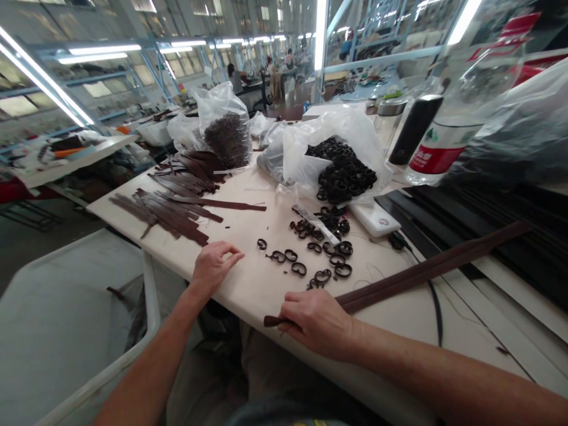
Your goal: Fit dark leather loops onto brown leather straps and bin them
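Person seated at a pale worktable (pixel 248 284), both bare forearms reaching in from below.

Right hand (pixel 317 322) is lying knuckles-up over the near end of a long brown strap (pixel 426 269), fingers curled down around it and gripping it against the table edge. The strap is running away up and to the right, flat on the tabletop, its stub end poking out left of the hand. Holding it near the end is probably keeping the end steady and within reach of the other hand.

Left hand (pixel 213 266) is resting on the table near the front edge, fingers loosely bent, thumb and forefinger nearly meeting. Whether anything small is pinched between them, cannot tell. It is sitting just left of a scatter of small dark loops (pixel 310 260), which are lying loose between the two hands, apparently tipped out close for easy picking.

Beyond the loops, an open plastic bag (pixel 341 165) is holding many more of them. Farther left, a pile of short brown strips (pixel 173 207) is lying fanned out, well apart from both hands. A second bag of dark bits (pixel 226 133) is standing behind. A bottle with a red label (pixel 444 148) is standing at right rear.
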A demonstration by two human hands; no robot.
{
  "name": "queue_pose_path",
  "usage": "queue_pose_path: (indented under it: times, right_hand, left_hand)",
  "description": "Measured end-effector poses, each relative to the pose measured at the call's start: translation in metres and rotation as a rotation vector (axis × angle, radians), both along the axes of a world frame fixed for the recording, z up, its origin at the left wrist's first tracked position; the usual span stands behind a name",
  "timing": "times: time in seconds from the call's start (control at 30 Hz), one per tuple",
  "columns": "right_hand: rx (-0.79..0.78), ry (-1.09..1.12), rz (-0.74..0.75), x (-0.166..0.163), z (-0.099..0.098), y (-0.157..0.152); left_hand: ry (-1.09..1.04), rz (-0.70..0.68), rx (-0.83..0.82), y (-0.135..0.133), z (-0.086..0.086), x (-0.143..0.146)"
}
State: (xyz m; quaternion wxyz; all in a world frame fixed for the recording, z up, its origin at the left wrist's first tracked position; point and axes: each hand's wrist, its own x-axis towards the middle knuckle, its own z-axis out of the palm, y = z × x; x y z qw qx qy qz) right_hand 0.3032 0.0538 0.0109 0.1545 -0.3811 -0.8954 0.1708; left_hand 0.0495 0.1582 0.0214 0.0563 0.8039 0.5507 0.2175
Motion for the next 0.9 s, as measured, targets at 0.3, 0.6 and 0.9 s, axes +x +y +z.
queue_pose_path:
  times: [0.3, 0.6, 0.9]
  right_hand:
    - [-0.038, -0.036, 0.005, 0.0, 0.001, 0.002]
    - [-0.043, -0.054, 0.01, -0.001, 0.006, 0.003]
    - [0.043, 0.086, -0.059, 0.006, 0.011, 0.007]
  left_hand:
    - [0.005, -0.293, -0.054, 0.048, 0.006, 0.083]
    - [0.088, -0.314, -0.122, 0.085, -0.015, 0.137]
    - [-0.247, -0.216, -0.29, 0.066, -0.002, 0.129]
